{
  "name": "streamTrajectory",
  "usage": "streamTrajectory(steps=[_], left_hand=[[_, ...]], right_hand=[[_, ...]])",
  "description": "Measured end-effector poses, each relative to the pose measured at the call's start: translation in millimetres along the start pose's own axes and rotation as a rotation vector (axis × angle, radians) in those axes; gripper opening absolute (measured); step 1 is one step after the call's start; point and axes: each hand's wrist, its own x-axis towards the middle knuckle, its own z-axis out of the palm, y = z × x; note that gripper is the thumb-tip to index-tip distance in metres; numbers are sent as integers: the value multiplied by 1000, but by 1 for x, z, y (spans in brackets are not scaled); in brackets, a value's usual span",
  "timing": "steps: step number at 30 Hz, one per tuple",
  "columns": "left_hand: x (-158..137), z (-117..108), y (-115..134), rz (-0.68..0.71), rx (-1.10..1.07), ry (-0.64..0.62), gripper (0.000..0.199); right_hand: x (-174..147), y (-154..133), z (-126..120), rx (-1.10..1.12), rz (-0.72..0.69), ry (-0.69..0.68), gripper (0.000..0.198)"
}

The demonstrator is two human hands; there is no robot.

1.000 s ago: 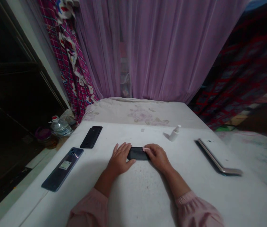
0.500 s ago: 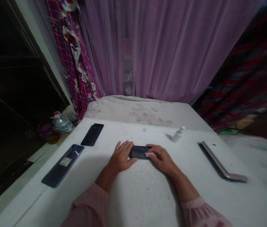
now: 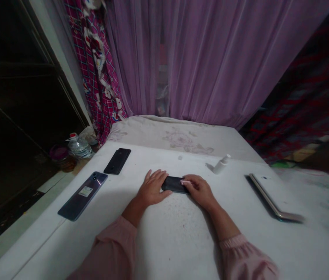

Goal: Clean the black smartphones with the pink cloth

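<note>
A dark smartphone (image 3: pixel 175 184) lies flat on the white surface, long side across my view. At its left end, my left hand (image 3: pixel 152 189) holds it steady, fingertips along the far edge and thumb by the near edge. My right hand (image 3: pixel 199 190) rests over the right end of the phone. Between its fingers is a small crumpled pink cloth (image 3: pixel 185 182), pressed against the phone's dark face. The right end of the phone is partly hidden beneath that hand.
To the left lie a black phone (image 3: pixel 117 161) and a phone with a white sticker (image 3: pixel 82 196). A small white spray bottle (image 3: pixel 221 164) stands at the back right, near a bent silver-edged object (image 3: pixel 275 198). A water bottle (image 3: pixel 79 145) stands beyond the left edge.
The right hand and pink cloth have slid slightly toward the phone's far edge. The left hand still holds the phone's left end. The whole view has shifted a little.
</note>
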Motion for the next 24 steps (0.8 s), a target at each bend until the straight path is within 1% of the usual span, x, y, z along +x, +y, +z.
streamTrajectory(steps=[4,7,9,12,16,18,20,24], left_hand=[[0,-3,2,-12,-5,-21,63],[-2,-4,4,-11,-6,-14,63],[-3,-3,4,-6,-8,-2,63],[-4,-1,3,-3,-13,13,62],[-6,0,2,3,-17,28,62],[-6,-1,2,9,-21,20,63],[-5,-2,2,12,-27,4,63],[-2,-4,1,11,-33,-29,62]], right_hand=[[-3,1,-11,85,-94,-124,21],[-4,2,-13,94,-107,-174,22],[-5,2,-11,77,-99,-159,23],[-4,3,-2,41,-72,-83,24],[-3,-2,7,-26,51,46,30],[-3,-5,10,-63,94,62,32],[-3,-7,10,-81,108,55,32],[-4,-6,7,-37,119,59,30]])
